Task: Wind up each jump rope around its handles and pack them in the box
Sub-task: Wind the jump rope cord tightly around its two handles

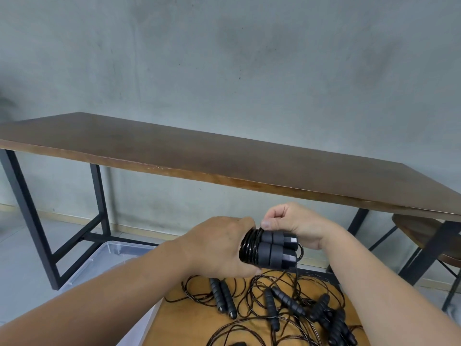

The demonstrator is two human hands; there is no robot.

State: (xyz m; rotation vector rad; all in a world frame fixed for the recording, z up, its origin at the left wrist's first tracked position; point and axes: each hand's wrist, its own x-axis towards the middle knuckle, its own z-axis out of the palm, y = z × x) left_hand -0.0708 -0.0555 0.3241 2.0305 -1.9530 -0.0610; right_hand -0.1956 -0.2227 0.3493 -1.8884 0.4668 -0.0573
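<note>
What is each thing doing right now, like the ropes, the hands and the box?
held jump rope: cord coiled around its paired handles, nearly wound.
left hand: grips the coiled handles.
right hand: pinches the cord near the coil.
loose jump ropes: unwound, tangled on the small wooden table.
clear plastic box: on the floor; contents not visible.
long dark table: bare where visible.

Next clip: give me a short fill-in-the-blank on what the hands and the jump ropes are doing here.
1. The left hand grips a pair of handles with black cord wound ____ them.
2. The right hand pinches the ____ near the handles.
3. The unwound ropes lie tangled on a ____ surface below the hands.
4. The clear plastic box sits on the ____.

Missing words: around; cord; wooden; floor
</note>
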